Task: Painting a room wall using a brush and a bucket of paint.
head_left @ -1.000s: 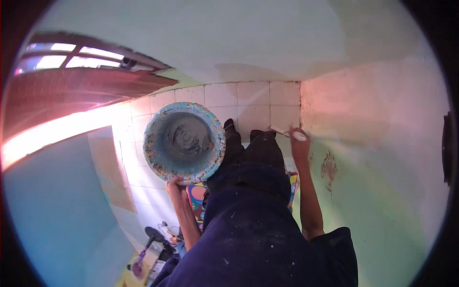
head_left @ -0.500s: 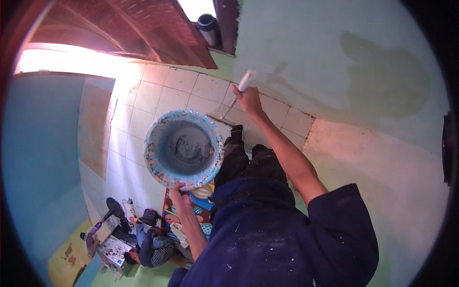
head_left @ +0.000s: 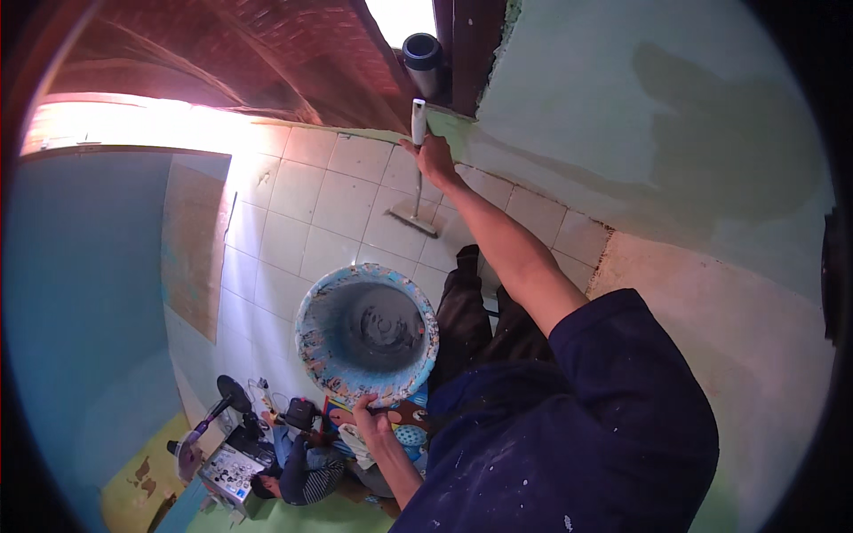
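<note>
Bucket (head_left: 366, 336) rim pinched by left hand (head_left: 371, 417) fingers.

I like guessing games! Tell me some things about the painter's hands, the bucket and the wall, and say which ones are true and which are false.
1. The left hand holds the paint-spattered bucket by its rim. True.
2. The right hand is resting on the bucket. False: it is raised high, gripping a white-handled tool up by the green wall.
3. The bucket is full to the brim with red paint. False: its inside looks grey and mostly empty.
4. The wall below the green part has white tiles. True.
5. The person's sleeve is dark blue. True.
6. A second person is seen down below, at the bottom of the picture. True: a seated person is there.
</note>
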`<act>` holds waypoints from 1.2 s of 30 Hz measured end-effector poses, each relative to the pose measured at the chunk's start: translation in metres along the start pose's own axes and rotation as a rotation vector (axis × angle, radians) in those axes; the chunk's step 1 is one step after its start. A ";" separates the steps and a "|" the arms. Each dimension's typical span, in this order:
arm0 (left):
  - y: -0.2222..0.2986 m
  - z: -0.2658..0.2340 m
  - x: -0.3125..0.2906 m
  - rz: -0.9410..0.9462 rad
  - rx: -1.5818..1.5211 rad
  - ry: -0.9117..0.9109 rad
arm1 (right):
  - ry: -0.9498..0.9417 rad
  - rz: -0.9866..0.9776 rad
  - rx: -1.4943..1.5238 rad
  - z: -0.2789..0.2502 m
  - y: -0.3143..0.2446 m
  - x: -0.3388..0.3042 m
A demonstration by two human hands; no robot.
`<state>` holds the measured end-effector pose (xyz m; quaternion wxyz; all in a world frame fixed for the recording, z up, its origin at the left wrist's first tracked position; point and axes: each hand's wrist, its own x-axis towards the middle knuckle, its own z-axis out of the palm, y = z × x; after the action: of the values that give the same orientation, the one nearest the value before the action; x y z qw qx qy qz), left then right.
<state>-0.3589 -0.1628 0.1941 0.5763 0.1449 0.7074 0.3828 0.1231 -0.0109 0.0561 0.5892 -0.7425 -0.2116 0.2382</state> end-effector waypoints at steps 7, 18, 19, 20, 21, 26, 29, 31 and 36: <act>0.000 -0.006 0.014 0.011 -0.011 -0.074 | 0.075 0.022 -0.301 -0.023 0.049 0.028; 0.004 0.003 0.007 0.052 0.008 -0.091 | 0.123 -0.048 -0.202 -0.046 0.102 0.044; 0.006 0.009 -0.001 0.057 0.023 -0.070 | 0.130 -0.086 -0.216 -0.047 0.103 0.041; 0.010 0.015 -0.008 0.013 0.019 -0.111 | 0.162 -0.149 -0.197 -0.050 0.106 0.042; 0.009 0.013 -0.003 0.011 0.019 -0.117 | 0.167 -0.151 -0.200 -0.061 0.111 0.041; 0.015 0.013 0.006 0.050 0.090 -0.209 | 0.012 0.069 -0.344 -0.088 0.111 -0.006; 0.021 0.017 0.004 0.074 0.141 -0.255 | -0.153 0.201 -0.198 -0.092 0.089 -0.069; 0.026 0.012 0.015 0.142 0.158 -0.410 | -0.294 0.279 -0.058 -0.092 0.056 -0.125; 0.041 0.059 -0.026 0.177 0.318 -0.416 | -0.025 -0.099 0.092 -0.133 -0.092 -0.260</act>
<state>-0.3066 -0.1298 0.2389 0.6434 0.3703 0.6096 0.2780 -0.0071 -0.2492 0.1987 0.6309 -0.7004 -0.2442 0.2277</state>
